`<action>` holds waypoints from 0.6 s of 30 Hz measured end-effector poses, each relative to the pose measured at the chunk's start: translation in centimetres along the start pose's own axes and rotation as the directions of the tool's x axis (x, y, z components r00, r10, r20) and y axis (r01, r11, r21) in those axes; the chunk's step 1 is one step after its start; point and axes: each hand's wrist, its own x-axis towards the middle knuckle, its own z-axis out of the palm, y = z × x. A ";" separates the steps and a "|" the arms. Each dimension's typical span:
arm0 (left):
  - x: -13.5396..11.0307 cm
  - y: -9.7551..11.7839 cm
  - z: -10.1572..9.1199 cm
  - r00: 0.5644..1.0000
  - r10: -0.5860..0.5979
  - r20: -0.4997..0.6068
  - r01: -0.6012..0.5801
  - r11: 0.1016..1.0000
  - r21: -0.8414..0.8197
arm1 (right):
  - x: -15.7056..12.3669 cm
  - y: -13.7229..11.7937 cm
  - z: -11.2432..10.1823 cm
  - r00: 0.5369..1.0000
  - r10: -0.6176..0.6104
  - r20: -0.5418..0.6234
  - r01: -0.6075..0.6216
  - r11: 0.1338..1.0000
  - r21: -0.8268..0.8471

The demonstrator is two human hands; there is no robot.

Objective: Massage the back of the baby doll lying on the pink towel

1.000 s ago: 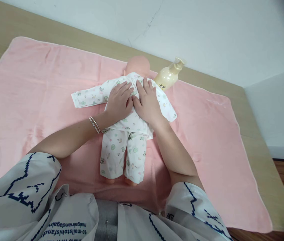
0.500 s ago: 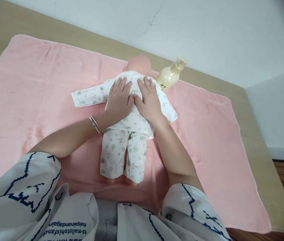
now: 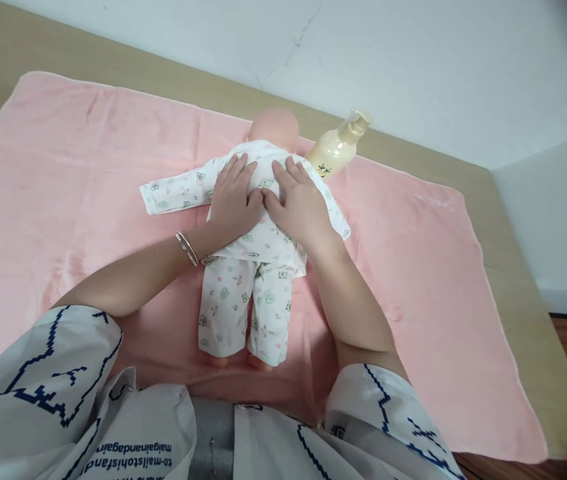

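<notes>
A baby doll (image 3: 243,293) in white printed pyjamas lies face down on a pink blanket (image 3: 63,173), its bald head toward the wall. My left hand (image 3: 233,197) rests flat on the doll's upper back, fingers stretched out. My right hand (image 3: 299,203) lies flat beside it on the right shoulder area, fingers spread. The two thumbs nearly touch at the middle of the back. A bangle sits on my left wrist. Neither hand holds anything.
A cream pump bottle (image 3: 336,145) stands just right of the doll's head, close to my right fingertips. The blanket covers a wooden table (image 3: 518,287) that ends at the right. A white wall runs behind.
Both hands have slid slightly up and down on the doll's back, staying flat. The doll, bottle and blanket have kept their places.
</notes>
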 end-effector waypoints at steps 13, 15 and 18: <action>0.1 1.6 -1.5 0.995 0.098 -0.018 -0.096 0.993 0.073 | -1.4 -2.6 -0.4 0.999 0.031 -0.026 -0.033 0.995 -0.089; 0.1 1.4 -1.2 0.999 0.036 -0.010 -0.035 0.996 0.078 | -1.0 -2.0 0.0 0.999 0.047 -0.022 -0.048 0.997 -0.058; 0.3 1.2 -0.9 0.998 0.024 0.050 -0.028 0.996 0.090 | 0.0 -0.5 0.8 1.000 0.016 -0.015 -0.015 1.000 0.009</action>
